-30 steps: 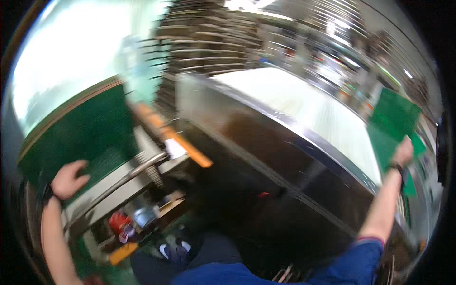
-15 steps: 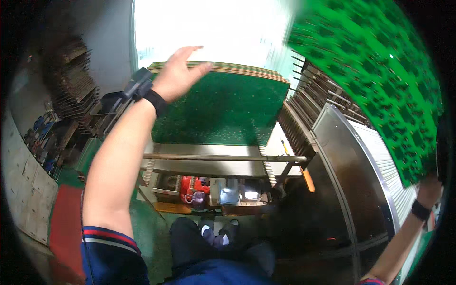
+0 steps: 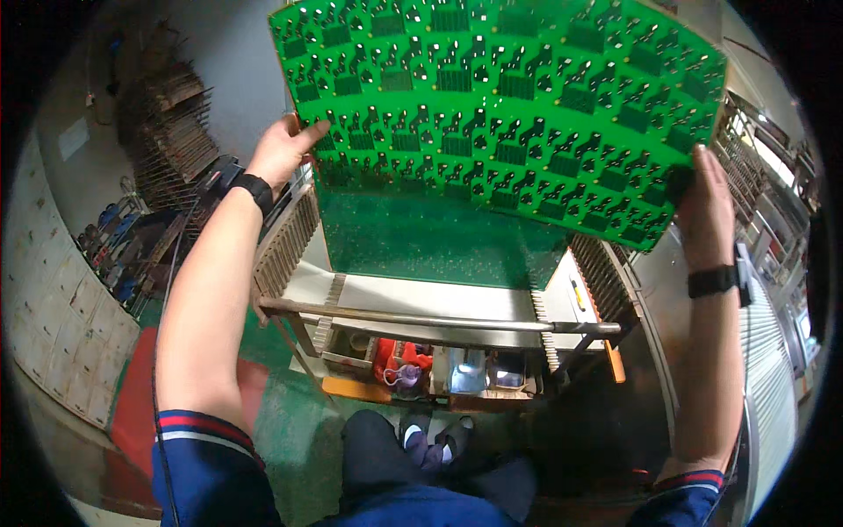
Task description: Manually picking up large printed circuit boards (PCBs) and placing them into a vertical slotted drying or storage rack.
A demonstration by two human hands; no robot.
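A large bright green circuit board panel (image 3: 421, 104) with rows of dark cutouts is held up before me, tilted a little with its right end lower. My left hand (image 3: 283, 151) is closed on its left edge, thumb on the near face. At the right edge my right hand (image 3: 709, 206) grips the same panel; some of its fingers are hidden. Below and behind it, a darker green board (image 3: 421, 241) stands upright in a slotted rack (image 3: 292, 233). The held panel covers this board's upper part.
A metal bar (image 3: 439, 318) crosses the rack's front. Beneath it, a shelf holds red cloth (image 3: 402, 353) and small boxes. A yellow-handled tool (image 3: 578, 294) lies at the rack's right. Slatted racks (image 3: 171, 132) stand left, and a ribbed metal panel (image 3: 773, 378) right.
The circuit board panel has swung from the far right to the middle, above the rack. My left hand, empty earlier over the standing boards, now grips its left edge.
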